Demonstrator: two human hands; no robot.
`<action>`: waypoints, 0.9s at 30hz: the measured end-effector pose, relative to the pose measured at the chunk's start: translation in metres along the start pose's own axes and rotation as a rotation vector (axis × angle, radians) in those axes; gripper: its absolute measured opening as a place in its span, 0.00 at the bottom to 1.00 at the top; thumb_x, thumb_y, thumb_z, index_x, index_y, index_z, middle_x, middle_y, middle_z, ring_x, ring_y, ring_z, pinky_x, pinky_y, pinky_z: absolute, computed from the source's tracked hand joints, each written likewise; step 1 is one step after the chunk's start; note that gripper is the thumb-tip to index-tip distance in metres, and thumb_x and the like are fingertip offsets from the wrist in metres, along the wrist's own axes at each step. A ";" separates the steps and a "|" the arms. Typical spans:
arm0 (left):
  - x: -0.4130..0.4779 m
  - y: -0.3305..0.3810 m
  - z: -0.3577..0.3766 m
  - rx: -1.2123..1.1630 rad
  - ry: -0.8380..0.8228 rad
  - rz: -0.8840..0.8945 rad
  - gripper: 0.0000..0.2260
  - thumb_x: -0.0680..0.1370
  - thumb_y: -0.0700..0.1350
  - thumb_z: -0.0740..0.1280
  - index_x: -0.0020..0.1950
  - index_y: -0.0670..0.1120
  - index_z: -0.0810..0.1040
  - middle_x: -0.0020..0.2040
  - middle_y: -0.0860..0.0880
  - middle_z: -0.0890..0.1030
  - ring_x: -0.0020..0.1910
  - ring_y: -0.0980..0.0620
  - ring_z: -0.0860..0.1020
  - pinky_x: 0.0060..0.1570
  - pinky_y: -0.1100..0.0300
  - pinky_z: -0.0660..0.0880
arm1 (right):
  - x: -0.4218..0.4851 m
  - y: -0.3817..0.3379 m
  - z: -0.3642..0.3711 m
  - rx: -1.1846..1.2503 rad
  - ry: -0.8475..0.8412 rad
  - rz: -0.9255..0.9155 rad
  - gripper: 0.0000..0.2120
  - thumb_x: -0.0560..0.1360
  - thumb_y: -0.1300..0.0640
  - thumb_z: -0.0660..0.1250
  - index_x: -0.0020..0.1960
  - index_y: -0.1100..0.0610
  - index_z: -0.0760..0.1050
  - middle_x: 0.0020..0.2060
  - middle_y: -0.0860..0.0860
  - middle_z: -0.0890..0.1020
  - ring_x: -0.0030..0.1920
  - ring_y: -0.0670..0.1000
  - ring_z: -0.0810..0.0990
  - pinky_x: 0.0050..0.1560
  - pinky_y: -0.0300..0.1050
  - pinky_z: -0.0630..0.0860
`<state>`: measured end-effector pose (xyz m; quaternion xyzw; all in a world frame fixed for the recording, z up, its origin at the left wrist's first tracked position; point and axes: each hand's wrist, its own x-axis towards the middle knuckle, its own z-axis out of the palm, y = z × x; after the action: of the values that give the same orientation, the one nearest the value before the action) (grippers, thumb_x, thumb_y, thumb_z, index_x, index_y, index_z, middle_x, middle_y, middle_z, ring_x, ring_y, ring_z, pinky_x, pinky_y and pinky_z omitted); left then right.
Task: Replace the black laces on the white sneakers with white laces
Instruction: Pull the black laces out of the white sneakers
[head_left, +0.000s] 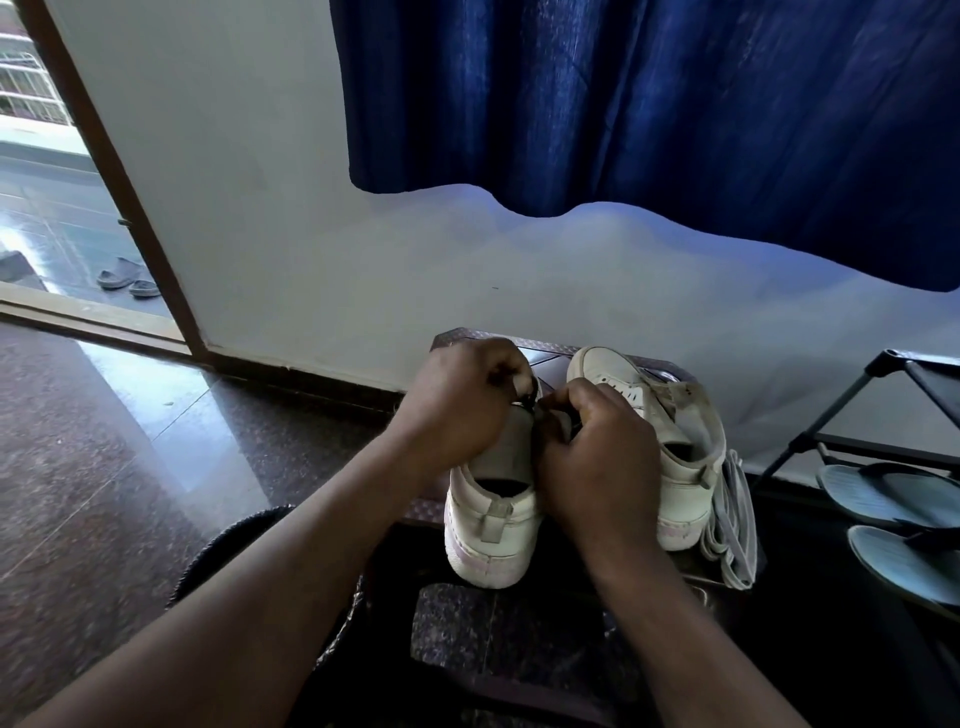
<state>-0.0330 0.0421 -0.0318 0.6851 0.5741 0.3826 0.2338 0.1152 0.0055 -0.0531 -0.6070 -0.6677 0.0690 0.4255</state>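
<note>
Item: left sneaker (488, 530) on a low stand (548, 358), heel toward us. Our left hand (462, 400) and right hand (597, 457) both pinch its black lace (527, 402). The right sneaker (675, 467) stands just beside it, with white laces (732, 519) alongside.

From the sneakers (488, 525), the floor (104, 441) at 9 o'clock is open. The wall (363, 291) closes 12 o'clock. At 3 o'clock lie white laces (735, 519), then the rack (893, 448) with sandals (883, 493).

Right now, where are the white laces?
Head view, lower right: the white laces lie bundled against the outer side of the right-hand sneaker, between it and the shoe rack.
</note>
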 end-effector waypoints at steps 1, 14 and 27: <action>0.001 0.002 -0.002 -0.248 -0.006 -0.118 0.07 0.72 0.43 0.70 0.37 0.55 0.81 0.37 0.54 0.83 0.40 0.52 0.81 0.45 0.58 0.73 | 0.000 0.000 0.001 -0.002 0.003 0.006 0.07 0.72 0.51 0.64 0.46 0.50 0.79 0.43 0.47 0.81 0.44 0.55 0.79 0.41 0.51 0.74; 0.000 0.010 -0.012 0.180 0.031 0.004 0.08 0.79 0.42 0.71 0.41 0.52 0.81 0.42 0.53 0.81 0.42 0.52 0.79 0.40 0.61 0.70 | 0.000 -0.003 0.005 -0.033 -0.010 0.004 0.05 0.74 0.52 0.64 0.46 0.52 0.76 0.44 0.51 0.81 0.45 0.59 0.79 0.41 0.51 0.72; -0.001 0.007 -0.044 0.509 0.004 0.067 0.05 0.79 0.51 0.74 0.46 0.51 0.86 0.43 0.54 0.75 0.46 0.51 0.78 0.41 0.60 0.66 | -0.002 -0.007 0.007 0.012 -0.015 0.074 0.02 0.74 0.56 0.66 0.45 0.50 0.74 0.42 0.50 0.82 0.42 0.56 0.79 0.41 0.51 0.75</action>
<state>-0.0640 0.0340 -0.0009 0.7396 0.6295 0.2346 0.0400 0.1056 0.0047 -0.0541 -0.6282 -0.6475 0.0929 0.4212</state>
